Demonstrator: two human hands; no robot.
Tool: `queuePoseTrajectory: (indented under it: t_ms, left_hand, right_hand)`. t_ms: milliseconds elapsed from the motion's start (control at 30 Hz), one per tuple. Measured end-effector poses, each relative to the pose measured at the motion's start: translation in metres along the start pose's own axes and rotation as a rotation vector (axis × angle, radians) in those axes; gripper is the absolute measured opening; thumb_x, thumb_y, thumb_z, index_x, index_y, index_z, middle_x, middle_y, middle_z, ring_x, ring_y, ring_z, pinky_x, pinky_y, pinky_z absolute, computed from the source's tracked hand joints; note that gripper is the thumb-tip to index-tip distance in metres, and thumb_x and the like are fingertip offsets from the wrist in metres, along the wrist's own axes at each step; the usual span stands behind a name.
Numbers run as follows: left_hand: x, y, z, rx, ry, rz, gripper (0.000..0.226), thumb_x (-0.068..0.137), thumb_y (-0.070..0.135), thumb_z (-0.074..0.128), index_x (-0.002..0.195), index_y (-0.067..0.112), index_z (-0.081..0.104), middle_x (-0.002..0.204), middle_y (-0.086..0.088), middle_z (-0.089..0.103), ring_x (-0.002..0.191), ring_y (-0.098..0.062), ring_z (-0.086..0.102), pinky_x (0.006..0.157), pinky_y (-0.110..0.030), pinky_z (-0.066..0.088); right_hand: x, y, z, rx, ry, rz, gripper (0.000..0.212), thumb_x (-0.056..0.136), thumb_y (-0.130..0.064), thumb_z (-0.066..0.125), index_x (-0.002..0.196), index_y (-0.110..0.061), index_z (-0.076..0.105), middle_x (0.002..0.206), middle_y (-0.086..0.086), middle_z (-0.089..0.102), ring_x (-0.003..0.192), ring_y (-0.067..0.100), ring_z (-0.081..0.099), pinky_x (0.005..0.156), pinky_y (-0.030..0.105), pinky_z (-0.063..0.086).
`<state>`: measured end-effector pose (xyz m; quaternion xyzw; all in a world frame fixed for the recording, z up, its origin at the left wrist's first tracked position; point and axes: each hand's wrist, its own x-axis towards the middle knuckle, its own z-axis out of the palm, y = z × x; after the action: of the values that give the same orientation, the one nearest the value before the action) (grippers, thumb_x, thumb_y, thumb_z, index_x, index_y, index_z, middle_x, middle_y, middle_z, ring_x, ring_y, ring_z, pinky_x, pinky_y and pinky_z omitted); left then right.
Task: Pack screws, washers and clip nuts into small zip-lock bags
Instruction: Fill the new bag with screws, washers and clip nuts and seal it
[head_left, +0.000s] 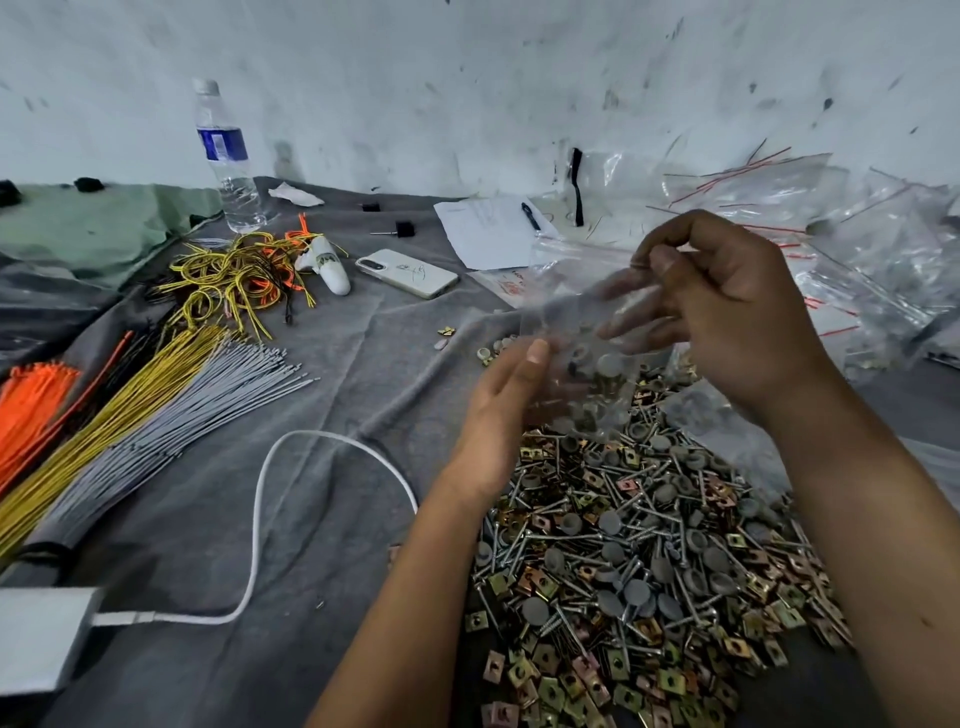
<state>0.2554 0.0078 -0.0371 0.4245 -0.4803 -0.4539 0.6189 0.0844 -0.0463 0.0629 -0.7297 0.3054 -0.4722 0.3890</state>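
No label is readable. Right grip (727, 306) pinches a clear zip-lock bag (582, 332) — grey caps and brass pieces inside — left grip (504, 410), fingers straight, steadies its side.

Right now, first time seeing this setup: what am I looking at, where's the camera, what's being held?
There is no machine here: a person works with bare hands, and the single picture comes from a wide-angle camera on their head, looking forward and down. The right hand pinches the top of a small clear zip-lock bag that already has parts in it, while the left hand rests against its lower side. Below lies a pile of screws, washers and clip nuts on a grey cloth. Also there: a phone, a water bottle, bundled cable ties, and empty bags.
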Motion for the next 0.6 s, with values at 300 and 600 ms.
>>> queuePoseTrajectory:
  t_ms: [300, 600]
  left_hand:
    - [-0.001, 0.001, 0.0, -0.094, -0.053, -0.135, 0.019, 0.104, 0.008, 0.052, 0.1, 0.008, 0.071, 0.1, -0.02, 0.068, 0.081, -0.026, 0.066, 0.068, -0.035, 0.058]
    - [-0.004, -0.002, 0.0, -0.186, -0.25, -0.319, 0.035, 0.091, 0.015, 0.062, 0.12, -0.004, 0.061, 0.101, -0.012, 0.073, 0.07, -0.022, 0.07, 0.061, -0.034, 0.062]
  right_hand:
    - [0.002, 0.025, -0.003, -0.044, 0.111, 0.063, 0.017, 0.108, -0.011, 0.047, 0.098, -0.015, 0.06, 0.093, 0.019, 0.075, 0.067, 0.037, 0.074, 0.056, 0.048, 0.062]
    - [-0.006, 0.046, -0.004, 0.079, 0.127, 0.068, 0.008, 0.106, -0.012, 0.054, 0.113, -0.014, 0.058, 0.09, 0.016, 0.077, 0.066, 0.037, 0.074, 0.052, 0.041, 0.06]
